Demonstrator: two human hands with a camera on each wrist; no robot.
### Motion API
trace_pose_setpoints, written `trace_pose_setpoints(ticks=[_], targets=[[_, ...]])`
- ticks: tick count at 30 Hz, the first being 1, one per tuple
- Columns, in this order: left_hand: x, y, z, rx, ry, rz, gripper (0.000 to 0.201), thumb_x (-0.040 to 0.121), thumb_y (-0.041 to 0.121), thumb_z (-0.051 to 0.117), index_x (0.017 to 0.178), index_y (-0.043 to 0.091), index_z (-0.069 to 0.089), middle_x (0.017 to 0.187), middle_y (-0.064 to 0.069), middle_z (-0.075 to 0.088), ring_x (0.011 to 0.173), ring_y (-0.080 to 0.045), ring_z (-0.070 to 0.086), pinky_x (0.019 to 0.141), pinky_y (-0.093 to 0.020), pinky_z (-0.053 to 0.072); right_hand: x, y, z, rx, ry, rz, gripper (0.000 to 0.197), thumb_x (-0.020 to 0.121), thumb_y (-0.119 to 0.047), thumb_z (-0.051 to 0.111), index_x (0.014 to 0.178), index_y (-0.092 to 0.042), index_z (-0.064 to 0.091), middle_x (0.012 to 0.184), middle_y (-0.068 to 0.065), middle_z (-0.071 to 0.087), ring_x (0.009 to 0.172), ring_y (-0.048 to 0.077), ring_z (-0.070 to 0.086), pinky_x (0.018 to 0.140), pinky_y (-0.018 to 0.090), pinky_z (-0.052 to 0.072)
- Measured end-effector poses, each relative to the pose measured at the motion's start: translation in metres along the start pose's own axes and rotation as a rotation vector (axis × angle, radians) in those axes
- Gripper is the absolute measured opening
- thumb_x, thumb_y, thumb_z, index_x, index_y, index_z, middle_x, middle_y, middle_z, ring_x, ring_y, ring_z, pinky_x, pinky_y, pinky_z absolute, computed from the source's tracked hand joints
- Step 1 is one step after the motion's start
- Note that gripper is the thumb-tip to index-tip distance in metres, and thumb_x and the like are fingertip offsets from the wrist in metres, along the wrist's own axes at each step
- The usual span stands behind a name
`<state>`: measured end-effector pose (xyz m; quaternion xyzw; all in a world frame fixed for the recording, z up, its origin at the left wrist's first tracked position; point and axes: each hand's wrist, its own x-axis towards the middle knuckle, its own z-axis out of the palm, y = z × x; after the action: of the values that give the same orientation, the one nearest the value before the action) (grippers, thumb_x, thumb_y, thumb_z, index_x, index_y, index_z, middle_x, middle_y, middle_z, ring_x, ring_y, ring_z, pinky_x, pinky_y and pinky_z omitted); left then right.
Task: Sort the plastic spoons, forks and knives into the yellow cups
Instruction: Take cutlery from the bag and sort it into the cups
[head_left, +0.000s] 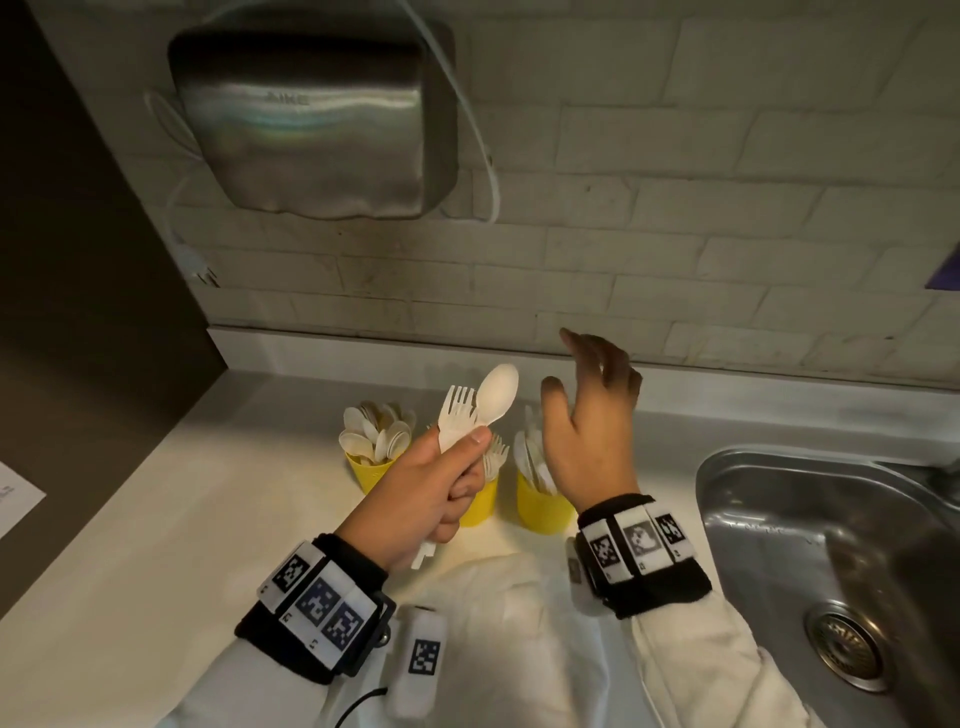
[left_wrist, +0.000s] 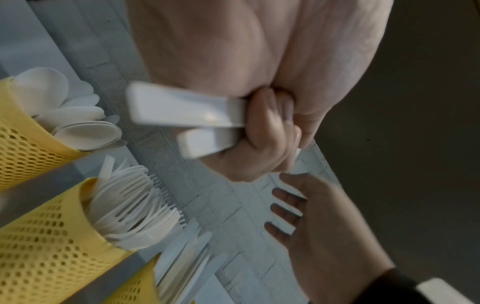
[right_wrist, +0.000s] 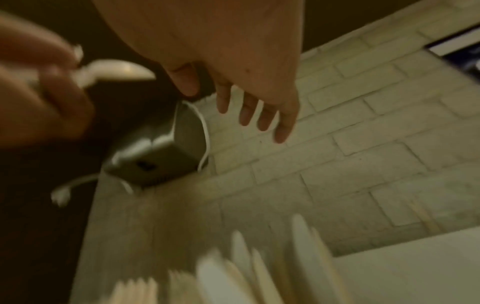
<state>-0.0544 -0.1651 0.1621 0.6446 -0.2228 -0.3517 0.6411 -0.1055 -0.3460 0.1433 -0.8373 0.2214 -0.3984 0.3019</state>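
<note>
My left hand (head_left: 441, 483) grips a small bundle of white plastic cutlery: a spoon (head_left: 497, 391) and forks (head_left: 457, 410) stick up above my fist, and the handle ends (left_wrist: 187, 115) poke out below. Three yellow perforated cups stand in a row behind it. The left cup (head_left: 370, 474) holds spoons, the middle cup (head_left: 480, 501) holds forks (left_wrist: 135, 207), the right cup (head_left: 543, 506) holds knives (head_left: 532, 457). My right hand (head_left: 587, 410) hovers open above the knife cup, fingers spread, holding nothing.
A steel sink (head_left: 831, 561) lies at the right of the white counter (head_left: 156, 519). A metal hand dryer (head_left: 317, 119) with a white cable hangs on the brick wall behind. A paper sheet (head_left: 15, 493) lies at the far left edge.
</note>
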Motion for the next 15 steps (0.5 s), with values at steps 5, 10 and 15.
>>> trace_pose_setpoints(ticks=[5, 10, 15], targets=[[-0.002, 0.004, 0.0, -0.042, -0.04, -0.01, 0.032, 0.098, 0.049, 0.053, 0.098, 0.017, 0.051, 0.066, 0.003, 0.039, 0.051, -0.012, 0.019, 0.042, -0.02, 0.014, -0.002, -0.038, -0.023, 0.522, -0.356, 0.172, 0.031, 0.093, -0.032, 0.057, 0.117, -0.019, 0.071, 0.11, 0.0, 0.069, 0.095, 0.004, 0.064, 0.08, 0.017, 0.048], [-0.005, 0.006, 0.0, -0.031, -0.071, 0.027, 0.035, 0.097, 0.051, 0.052, 0.101, 0.017, 0.058, 0.065, 0.001, 0.038, 0.048, -0.011, 0.021, 0.04, -0.018, 0.018, -0.002, -0.044, -0.031, 0.756, -0.414, 0.295, 0.019, 0.104, -0.017, 0.057, 0.102, -0.006, 0.073, 0.09, 0.013, 0.073, 0.079, 0.015, 0.064, 0.069, 0.025, 0.052], [-0.007, 0.006, -0.004, 0.006, -0.052, 0.086, 0.033, 0.107, 0.041, 0.043, 0.111, 0.019, 0.067, 0.066, -0.002, 0.046, 0.044, -0.011, 0.025, 0.039, -0.019, 0.019, 0.005, -0.048, -0.039, 1.428, -0.144, 0.607, 0.018, 0.108, -0.014, 0.044, 0.095, -0.012, 0.056, 0.082, 0.014, 0.068, 0.074, 0.029, 0.071, 0.071, 0.04, 0.059]])
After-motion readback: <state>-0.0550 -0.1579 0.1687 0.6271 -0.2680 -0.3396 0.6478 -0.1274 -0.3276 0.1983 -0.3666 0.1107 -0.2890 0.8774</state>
